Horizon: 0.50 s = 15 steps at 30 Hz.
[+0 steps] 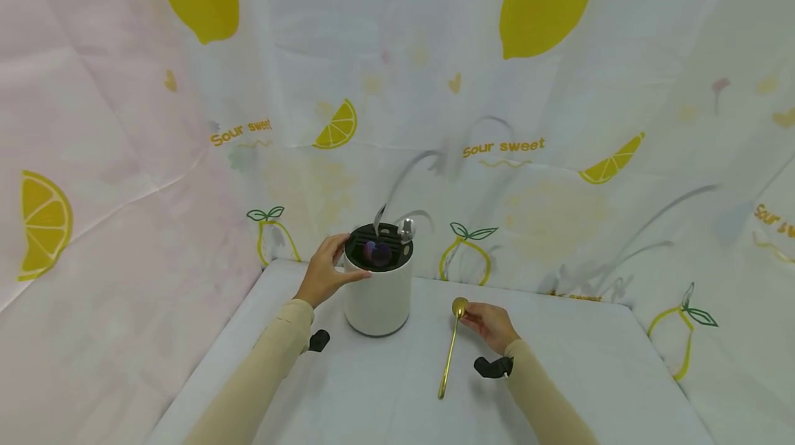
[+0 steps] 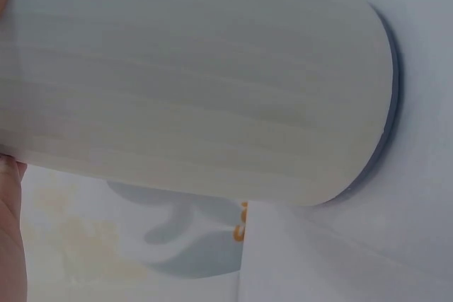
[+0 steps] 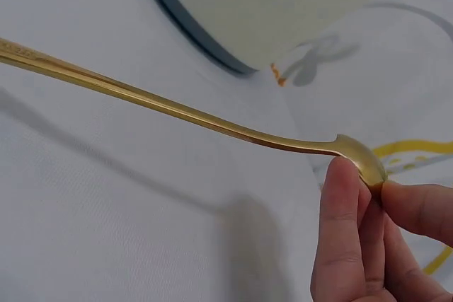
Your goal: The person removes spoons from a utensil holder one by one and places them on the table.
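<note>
A white round utensil holder (image 1: 379, 303) with a black slotted top (image 1: 366, 265) stands upright on the table. My left hand (image 1: 324, 271) grips its upper left side, thumb in front and fingers behind. From the slots rise a silver spoon (image 1: 406, 230) and a curved, shiny utensil (image 1: 378, 219), and a purplish rounded piece (image 1: 377, 253) shows at the top. To the right, my right hand (image 1: 491, 324) pinches a gold long-handled spoon (image 3: 212, 124) by its bowl. The spoon's handle slants down toward the front, above the table, as its shadow in the right wrist view shows.
White cloth covers the table (image 1: 373, 390). Close behind and at the sides hangs a lemon-printed curtain (image 1: 397, 86), bearing shadows of the utensils and hands. A black wrist strap piece (image 1: 493, 367) sits by the right sleeve, another (image 1: 319, 341) by the left.
</note>
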Available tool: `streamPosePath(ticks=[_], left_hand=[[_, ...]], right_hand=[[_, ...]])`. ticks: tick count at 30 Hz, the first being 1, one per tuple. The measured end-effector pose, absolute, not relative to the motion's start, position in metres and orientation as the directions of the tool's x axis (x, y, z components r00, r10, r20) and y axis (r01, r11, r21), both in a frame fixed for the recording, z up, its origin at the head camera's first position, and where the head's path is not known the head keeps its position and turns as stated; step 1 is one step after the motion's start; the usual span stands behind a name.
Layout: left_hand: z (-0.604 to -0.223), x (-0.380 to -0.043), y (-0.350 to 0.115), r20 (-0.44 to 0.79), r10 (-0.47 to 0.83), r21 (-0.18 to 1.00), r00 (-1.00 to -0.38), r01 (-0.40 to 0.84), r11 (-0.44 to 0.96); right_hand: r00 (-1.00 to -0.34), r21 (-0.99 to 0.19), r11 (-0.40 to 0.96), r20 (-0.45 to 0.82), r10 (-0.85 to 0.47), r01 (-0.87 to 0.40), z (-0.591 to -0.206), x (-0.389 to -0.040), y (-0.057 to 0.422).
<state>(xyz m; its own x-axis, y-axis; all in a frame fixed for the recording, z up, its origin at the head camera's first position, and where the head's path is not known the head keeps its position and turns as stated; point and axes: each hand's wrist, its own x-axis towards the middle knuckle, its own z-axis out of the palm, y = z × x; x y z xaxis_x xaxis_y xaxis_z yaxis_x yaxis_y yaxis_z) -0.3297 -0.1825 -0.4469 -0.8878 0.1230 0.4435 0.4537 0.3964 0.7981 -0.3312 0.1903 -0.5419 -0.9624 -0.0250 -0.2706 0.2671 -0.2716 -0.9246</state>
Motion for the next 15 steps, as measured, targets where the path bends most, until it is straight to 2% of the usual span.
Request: streamPosePath(ticks=[15], left_hand=[[-0.447,-0.329,-0.181,0.45,0.118,0.797,-0.885,0.458,0.395]], right_hand=[[-0.959,-0.919,-0.277,-0.281,-0.039,0.281,-0.558,-0.327,0.187]])
